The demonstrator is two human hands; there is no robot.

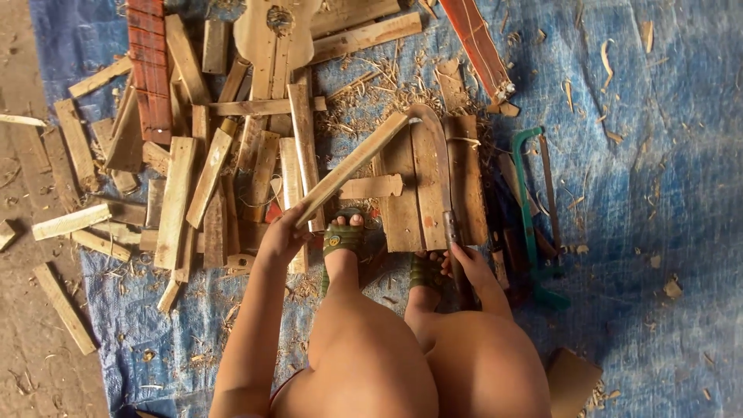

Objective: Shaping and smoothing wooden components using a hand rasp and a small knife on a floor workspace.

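On the blue tarp (658, 193), a wood slat (352, 166) is gripped by the left hand (280, 238), a curved blade (439, 151) by the right hand (464, 267); sandalled toes (346, 224) could easily get nicked if it slips.

This is a makeshift woodworking spot on the ground, outdoors or in a bare yard. A blue tarp (658, 193) spread over the dirt floor (31, 340) carries a heap of split wooden slats (186, 186) on its left part, wood shavings (379, 89) near its top edge, and a green-framed saw (529, 201) toward its middle.
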